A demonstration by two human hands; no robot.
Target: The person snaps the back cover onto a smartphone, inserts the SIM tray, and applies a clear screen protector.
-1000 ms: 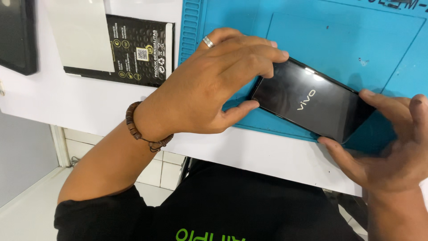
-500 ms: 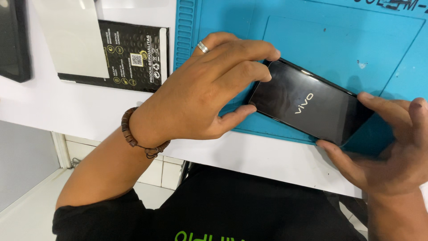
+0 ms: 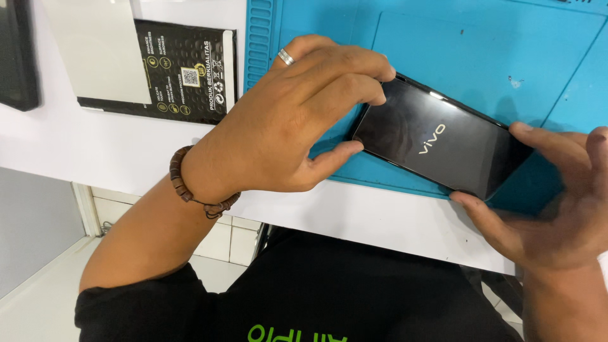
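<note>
A black smartphone (image 3: 440, 140) lies tilted over the near edge of a blue work mat (image 3: 481, 50), its glossy dark face up with a small white logo on it. My left hand (image 3: 297, 120), with a silver ring and a brown bead bracelet at the wrist, grips the phone's left end between fingers and thumb. Around the phone's right end, my right hand (image 3: 557, 202) pinches it with thumb below and fingers above. Both hands hold the phone just above or on the mat.
The mat rests on a white table (image 3: 114, 152). A black flat package with a white sheet over it (image 3: 158, 69) lies left of the mat. A dark flat device (image 3: 16, 57) sits at the far left edge. Below is my black shirt and tiled floor.
Both hands keep their grip on the phone. The view has shifted slightly, so the phone and hands sit a little higher and more to the left in frame.
</note>
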